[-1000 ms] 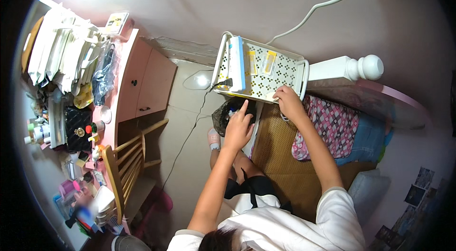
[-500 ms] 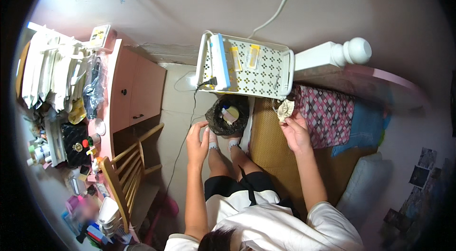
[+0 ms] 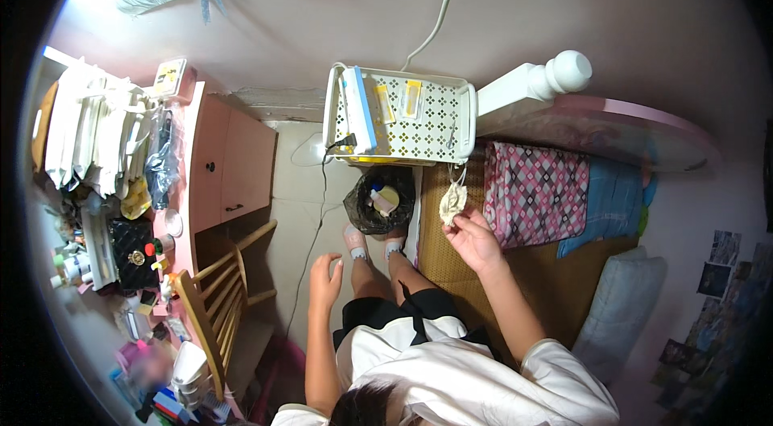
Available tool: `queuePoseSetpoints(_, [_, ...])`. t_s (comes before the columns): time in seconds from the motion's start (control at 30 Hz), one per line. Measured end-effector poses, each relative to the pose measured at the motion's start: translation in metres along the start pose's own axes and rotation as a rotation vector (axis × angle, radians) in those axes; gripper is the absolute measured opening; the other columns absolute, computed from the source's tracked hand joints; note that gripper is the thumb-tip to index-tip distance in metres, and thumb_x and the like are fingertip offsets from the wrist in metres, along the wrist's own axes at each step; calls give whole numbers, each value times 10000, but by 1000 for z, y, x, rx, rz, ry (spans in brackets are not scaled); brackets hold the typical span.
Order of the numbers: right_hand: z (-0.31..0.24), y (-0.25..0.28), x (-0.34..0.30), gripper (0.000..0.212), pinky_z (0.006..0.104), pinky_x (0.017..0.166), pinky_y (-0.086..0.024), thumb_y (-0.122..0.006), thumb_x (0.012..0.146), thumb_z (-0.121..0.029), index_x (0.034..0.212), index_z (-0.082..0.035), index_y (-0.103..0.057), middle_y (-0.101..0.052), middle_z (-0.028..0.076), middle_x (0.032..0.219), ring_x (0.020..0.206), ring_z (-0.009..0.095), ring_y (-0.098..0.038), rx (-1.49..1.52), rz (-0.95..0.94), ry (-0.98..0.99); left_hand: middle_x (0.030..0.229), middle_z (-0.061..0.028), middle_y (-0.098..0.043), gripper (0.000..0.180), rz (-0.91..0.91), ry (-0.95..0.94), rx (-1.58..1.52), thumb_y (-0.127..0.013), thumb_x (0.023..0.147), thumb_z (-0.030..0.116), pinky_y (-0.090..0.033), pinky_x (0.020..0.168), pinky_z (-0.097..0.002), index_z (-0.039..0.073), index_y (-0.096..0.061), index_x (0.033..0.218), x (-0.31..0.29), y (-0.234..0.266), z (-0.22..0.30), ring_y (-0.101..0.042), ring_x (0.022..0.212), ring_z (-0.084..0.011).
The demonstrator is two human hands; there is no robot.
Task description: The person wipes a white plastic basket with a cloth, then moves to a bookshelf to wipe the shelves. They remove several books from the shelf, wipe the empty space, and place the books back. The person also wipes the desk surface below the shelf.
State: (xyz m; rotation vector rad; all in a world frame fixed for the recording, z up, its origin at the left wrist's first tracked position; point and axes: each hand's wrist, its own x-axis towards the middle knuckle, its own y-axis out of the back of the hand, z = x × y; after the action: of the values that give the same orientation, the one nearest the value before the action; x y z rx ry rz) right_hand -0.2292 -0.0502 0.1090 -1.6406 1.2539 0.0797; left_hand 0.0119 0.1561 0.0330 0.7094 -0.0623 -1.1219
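Note:
My right hand [image 3: 473, 242] pinches the lower end of a small crumpled cream piece [image 3: 452, 200], cloth or paper, I cannot tell which. Thin pale strings at its top reach up toward the near right corner of a white perforated plastic basket [image 3: 439, 120]. Whether they are tied there is too small to see. Over the floor on the left, my left hand [image 3: 325, 279] holds nothing, its thumb apart from the fingers. Between the hands, beyond my feet, stands a black bag-lined bin [image 3: 360, 208] with a pale bottle [image 3: 383, 201] in it.
The basket holds a blue-and-white box [image 3: 360, 108] and yellow-white packets [image 3: 411, 97]. A black cord [image 3: 320, 217] trails over the floor. A wooden chair [image 3: 205, 329] and pink cabinet [image 3: 233, 160] stand left; a bed mat [image 3: 443, 257] with a checked folded cloth [image 3: 535, 192] lies right.
My right hand has moved left with the crumpled piece, which now hangs more upright below the basket's corner. My left hand has dropped lower, away from the bin. The whole view has shifted slightly.

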Motion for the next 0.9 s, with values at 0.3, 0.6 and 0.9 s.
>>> queuePoseSetpoints(0.3, [56, 32, -11, 225, 272, 786, -483, -552, 869, 26, 1086, -18, -510, -591, 86, 1003, 900, 156, -573, -176, 106, -74, 945, -190, -635, 163, 30, 101, -19, -572, 855, 89, -463, 830, -379, -31, -606, 960, -36, 19, -26, -609, 918, -327])
queuePoseSetpoints(0.6, [46, 6, 15, 178, 248, 653, -496, -547, 835, 71, 999, 4, -561, -597, 54, 902, 767, 126, -578, -935, 112, 306, 957, -197, -630, 173, 42, 108, -60, -566, 861, 103, -460, 826, -403, -29, -603, 967, -34, 18, -27, -596, 927, -356])
queuePoseSetpoints(0.9, [-68, -55, 162, 114, 357, 785, -501, -566, 768, 29, 872, 18, -614, -563, 142, 954, 925, 281, -546, -2545, 102, 917, 1188, -176, -565, 380, -84, -474, -20, -615, 777, 69, -404, 972, -434, 20, -552, 1149, 67, -30, 78, -512, 1141, -353])
